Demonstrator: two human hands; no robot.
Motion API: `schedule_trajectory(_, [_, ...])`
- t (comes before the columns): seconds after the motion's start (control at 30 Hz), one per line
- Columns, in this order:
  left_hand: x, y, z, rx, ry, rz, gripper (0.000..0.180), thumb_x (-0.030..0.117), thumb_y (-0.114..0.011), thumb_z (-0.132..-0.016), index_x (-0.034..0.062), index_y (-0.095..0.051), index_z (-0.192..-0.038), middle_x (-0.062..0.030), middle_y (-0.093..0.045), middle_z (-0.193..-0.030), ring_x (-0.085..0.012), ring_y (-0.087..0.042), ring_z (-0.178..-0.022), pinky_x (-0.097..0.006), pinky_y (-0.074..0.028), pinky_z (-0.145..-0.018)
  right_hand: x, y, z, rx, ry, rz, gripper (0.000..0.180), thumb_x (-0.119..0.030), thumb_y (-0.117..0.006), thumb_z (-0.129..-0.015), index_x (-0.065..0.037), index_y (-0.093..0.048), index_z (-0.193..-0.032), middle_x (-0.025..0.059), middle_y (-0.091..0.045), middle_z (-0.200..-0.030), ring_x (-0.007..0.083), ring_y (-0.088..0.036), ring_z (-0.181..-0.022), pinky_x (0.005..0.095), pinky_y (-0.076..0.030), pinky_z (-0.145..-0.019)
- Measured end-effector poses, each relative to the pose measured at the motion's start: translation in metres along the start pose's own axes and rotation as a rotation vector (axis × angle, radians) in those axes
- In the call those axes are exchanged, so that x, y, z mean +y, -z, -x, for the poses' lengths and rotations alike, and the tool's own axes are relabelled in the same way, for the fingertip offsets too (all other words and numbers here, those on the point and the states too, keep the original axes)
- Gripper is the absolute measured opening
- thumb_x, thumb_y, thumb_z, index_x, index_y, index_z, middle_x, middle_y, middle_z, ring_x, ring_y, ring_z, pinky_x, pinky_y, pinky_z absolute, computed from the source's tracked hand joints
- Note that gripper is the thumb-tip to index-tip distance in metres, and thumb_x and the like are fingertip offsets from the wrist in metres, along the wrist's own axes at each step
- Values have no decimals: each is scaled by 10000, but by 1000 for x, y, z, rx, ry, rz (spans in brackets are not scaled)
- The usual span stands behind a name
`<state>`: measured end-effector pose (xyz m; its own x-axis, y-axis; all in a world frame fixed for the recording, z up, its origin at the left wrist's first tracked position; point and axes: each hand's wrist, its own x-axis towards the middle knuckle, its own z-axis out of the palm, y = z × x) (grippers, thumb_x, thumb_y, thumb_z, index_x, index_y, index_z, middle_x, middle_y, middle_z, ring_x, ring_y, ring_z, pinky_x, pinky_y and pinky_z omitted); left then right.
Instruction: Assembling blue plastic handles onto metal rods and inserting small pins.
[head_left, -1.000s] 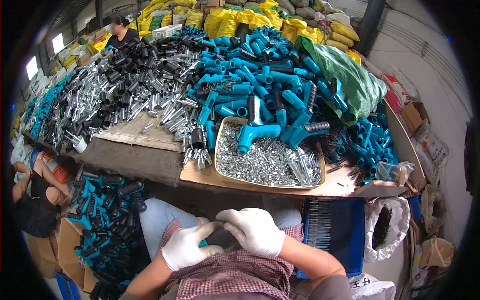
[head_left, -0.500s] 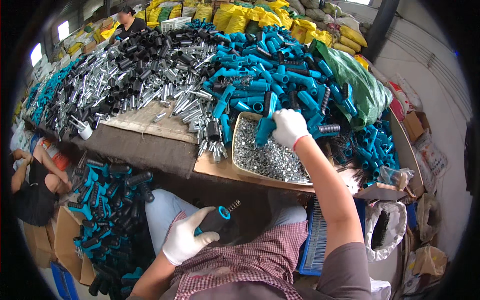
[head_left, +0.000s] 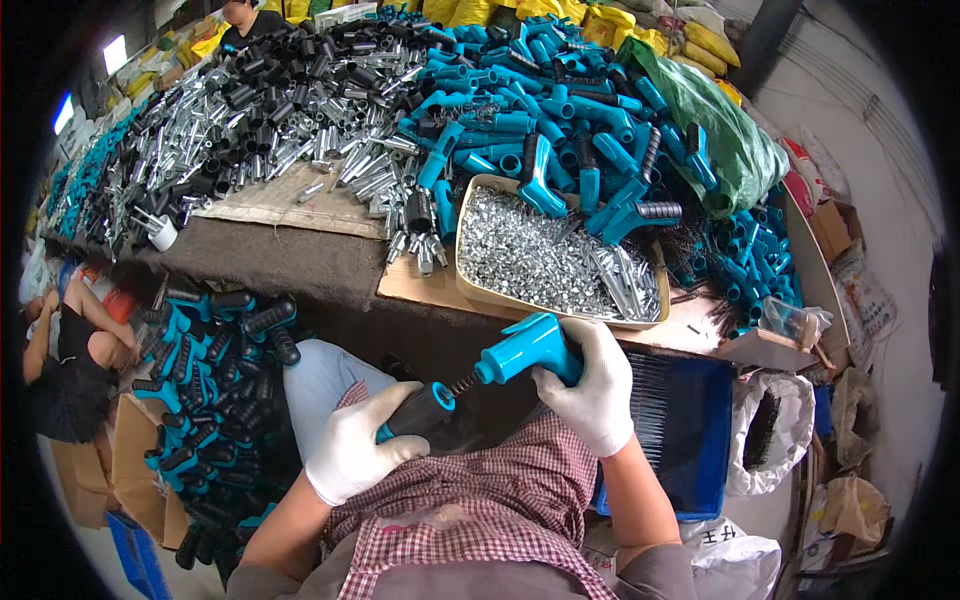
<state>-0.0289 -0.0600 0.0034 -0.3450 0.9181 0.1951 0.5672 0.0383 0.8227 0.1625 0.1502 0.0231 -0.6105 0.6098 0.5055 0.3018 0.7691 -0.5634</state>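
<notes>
Over my lap, my white-gloved left hand (head_left: 360, 445) is closed around a black cylindrical grip (head_left: 422, 410) with a teal ring at its end. A coil spring (head_left: 463, 384) sticks out of that ring. My gloved right hand (head_left: 592, 392) holds a glossy teal pistol-shaped plastic handle (head_left: 527, 350), its narrow end right at the spring's tip. Whether the spring has entered it, I cannot tell. Beyond my right hand stands a shallow cream tray (head_left: 463, 262) of small metal parts, with several longer metal pins at its right side.
Teal handles (head_left: 505, 125) are heaped behind the tray, metal tubes (head_left: 300, 125) and black sleeves further left. Finished-looking black-and-teal pieces (head_left: 215, 370) pile up by my left leg. To my right are a blue crate (head_left: 705, 440) and a white-lined bag (head_left: 770, 420). Another person (head_left: 250, 25) sits far left.
My right hand has come back from above the tray to my lap, bringing a teal handle up against the spring. My left hand still holds the black grip, shifted slightly.
</notes>
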Motion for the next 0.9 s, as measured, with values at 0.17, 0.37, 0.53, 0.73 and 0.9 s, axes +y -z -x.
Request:
schedule_trajectory(0.17, [3, 2, 8, -2, -19, -81, 565, 267, -806, -749, 55, -609, -1235, -221, -678, -961, -382, -687, -895, -401, -546, -771, -8, 8, 1, 64, 140, 101, 525, -86, -792, -621, -43, -606, -1110, 133, -640, -988, 329, -625, -896, 401, -518, -795])
schedule_trajectory(0.37, [13, 7, 8, -58, 13, -183, 566, 254, -817, -728, 83, -606, -1225, -199, -685, -946, -378, -680, -887, -408, -551, -753, -8, 8, 5, 35, 204, 88, 539, -83, -807, -606, -47, -609, -1106, 133, -641, -997, 331, -621, -910, 409, -509, -807])
schedule_trajectory(0.53, [13, 14, 5, -155, 40, -119, 581, 286, -814, -740, 96, -603, -1247, -195, -691, -938, -364, -691, -897, -402, -552, -762, -17, 10, 11, -252, 178, 24, 653, -140, -841, -616, -40, -592, -1211, 176, -650, -1051, 355, -632, -970, 393, -520, -848])
schedule_trajectory(0.73, [-22, 16, 7, -464, -23, 114, 819, 561, -775, -765, -26, -566, -1297, -141, -702, -962, -225, -690, -870, -336, -537, -759, -21, 22, 1, -943, -131, -543, 501, -304, -794, -774, -93, -640, -1200, 96, -666, -1110, 248, -646, -1035, 393, -505, -917])
schedule_trajectory(0.9, [-26, 11, 6, -898, 570, 938, 922, 594, -742, -776, -101, -484, -1323, -34, -585, -762, -63, -549, -582, -203, -445, -498, -18, 10, 2, -336, 1060, 103, 352, -210, -698, -756, -242, -638, -1101, 17, -607, -1056, 198, -617, -1010, 443, -490, -851])
